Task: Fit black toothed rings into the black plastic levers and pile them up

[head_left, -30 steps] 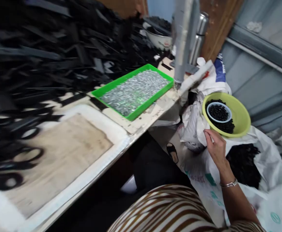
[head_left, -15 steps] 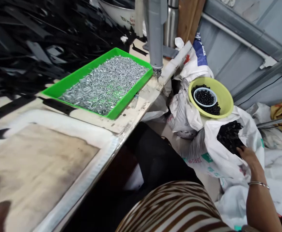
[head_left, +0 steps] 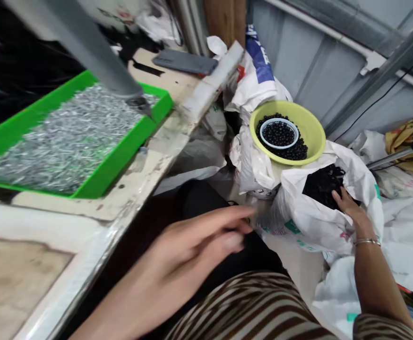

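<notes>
My left hand (head_left: 192, 255) is in the air over my lap, right of the workbench edge. Its fingers are stretched forward with the thumb beneath them, slightly blurred, and nothing shows in them. At the right, my right hand (head_left: 348, 205) reaches into a white woven sack (head_left: 309, 231). Two of its digits lie spread on the small black plastic pieces (head_left: 322, 184); the other fingers are partly hidden. Behind the sack, a yellow basin (head_left: 313, 130) holds round black pieces and a light blue basket (head_left: 279, 121) filled with similar ones.
A green tray (head_left: 117, 165) of small metal rivets or pins stands on the worn workbench (head_left: 124, 196). Above the tray hangs a grey machine arm (head_left: 96, 52) with a pointed tip. A phone (head_left: 185, 61) lies farther back. Other sacks (head_left: 256, 160) crowd the floor along the metal wall.
My left hand has come into full view over my lap. My right hand remains at the black pieces, its fingers shifted slightly. The view has turned right and come closer to the bench.
</notes>
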Tool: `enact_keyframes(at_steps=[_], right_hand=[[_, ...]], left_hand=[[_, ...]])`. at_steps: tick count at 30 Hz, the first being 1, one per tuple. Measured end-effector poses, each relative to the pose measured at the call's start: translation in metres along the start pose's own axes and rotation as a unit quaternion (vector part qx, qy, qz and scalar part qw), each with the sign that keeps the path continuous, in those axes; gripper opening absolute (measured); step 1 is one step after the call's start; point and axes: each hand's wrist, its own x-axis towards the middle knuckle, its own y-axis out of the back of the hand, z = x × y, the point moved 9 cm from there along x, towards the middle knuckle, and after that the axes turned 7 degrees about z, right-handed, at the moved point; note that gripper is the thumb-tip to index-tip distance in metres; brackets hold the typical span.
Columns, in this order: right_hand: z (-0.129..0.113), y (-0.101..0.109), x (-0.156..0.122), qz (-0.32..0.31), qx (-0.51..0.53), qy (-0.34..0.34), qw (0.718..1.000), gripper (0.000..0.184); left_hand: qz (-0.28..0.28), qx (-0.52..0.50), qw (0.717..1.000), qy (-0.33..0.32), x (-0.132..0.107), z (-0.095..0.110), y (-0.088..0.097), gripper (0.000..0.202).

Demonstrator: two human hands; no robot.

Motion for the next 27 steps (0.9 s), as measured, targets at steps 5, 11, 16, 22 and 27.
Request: enact_keyframes(at_steps=[5, 11, 16, 22, 27], right_hand=[[-0.004, -0.016, 0.020, -0.013, 0.041, 0.024, 0.999, 0.075], [0.003, -0.027, -0.017, -0.038, 0.129, 0.103, 0.986, 0.074], [-0.003, -0.021, 0.003, -0.022, 0.189, 0.086, 0.978, 0.074], [-0.024, -0.023, 0.013, 0.021, 0.258, 0.076, 0.963, 0.072], [-0.029, -0.027, -0.022, 0.027, 0.331, 0.074, 0.940, 0.063]], left_hand=[[-0.274, -0.175, 0.945, -0.023, 0.111, 0.116, -0.155, 0.053], [-0.235, -0.027, 0.972, -0.004, 0.180, 0.074, -0.244, 0.059], [-0.205, 0.080, 0.975, 0.013, 0.210, 0.030, -0.251, 0.069], [-0.219, 0.114, 0.969, -0.032, 0.214, 0.025, -0.274, 0.106], [-0.221, 0.095, 0.966, -0.091, 0.209, 0.029, -0.287, 0.121]])
